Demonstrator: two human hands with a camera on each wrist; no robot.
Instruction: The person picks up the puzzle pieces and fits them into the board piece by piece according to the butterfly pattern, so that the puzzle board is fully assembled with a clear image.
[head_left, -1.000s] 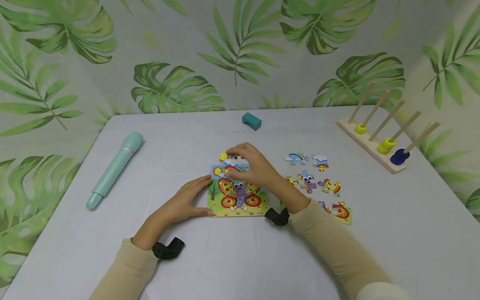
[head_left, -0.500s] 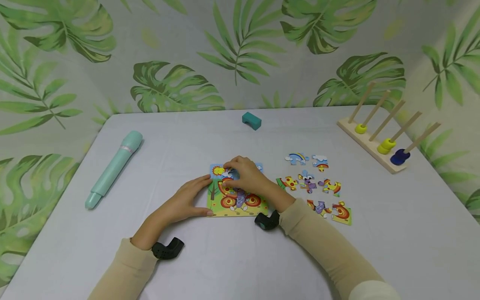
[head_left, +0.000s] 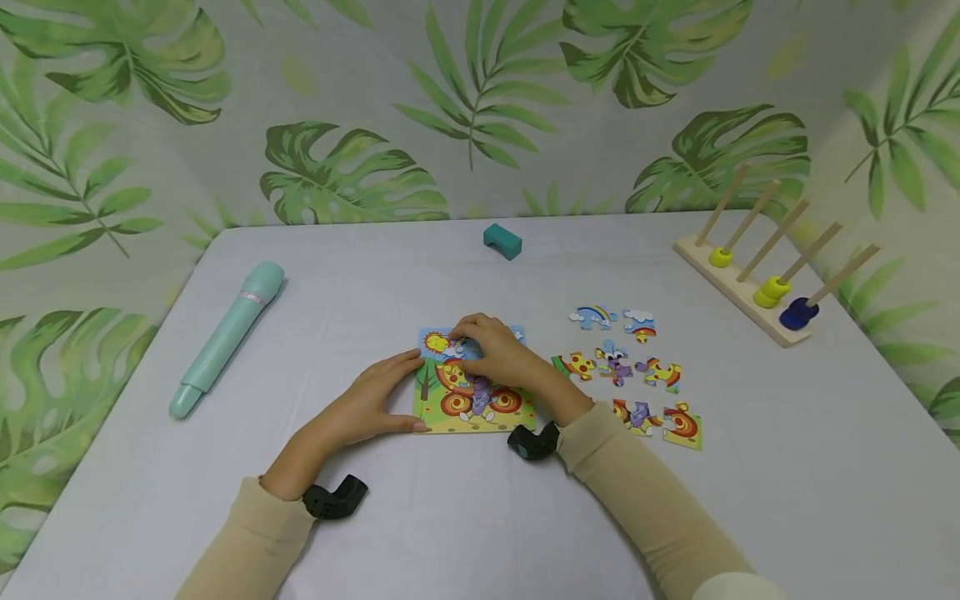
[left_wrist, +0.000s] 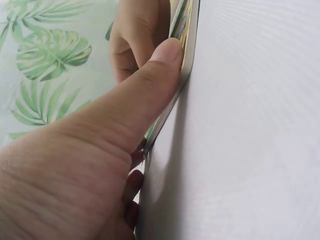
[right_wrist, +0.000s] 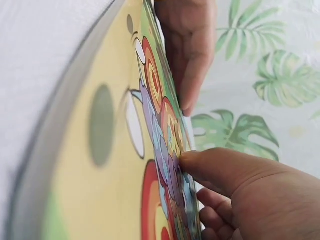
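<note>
A picture puzzle board [head_left: 442,420] with a butterfly on it lies at mid-table. My left hand [head_left: 369,402] rests along its left side in the head view, fingertips at the upper left edge and thumb at the near left corner. In the left wrist view that thumb [left_wrist: 167,52] lies against the board's edge. Over the board's upper part, my right hand [head_left: 498,350] pinches a puzzle piece [head_left: 471,348] down against the picture; fingers mostly cover it. The right wrist view shows the thumb [right_wrist: 200,162] touching the board's surface.
Several loose puzzle pieces [head_left: 615,363] lie right of the board. A wooden peg stand [head_left: 738,287] with yellow and blue beads is at the far right. A teal block [head_left: 502,242] sits at the back. A mint microphone-shaped object [head_left: 228,342] lies at the left.
My right hand has come down and nearer to me, bringing the puzzle piece from beyond the board's far edge onto its upper part. The left hand has stayed in place.
</note>
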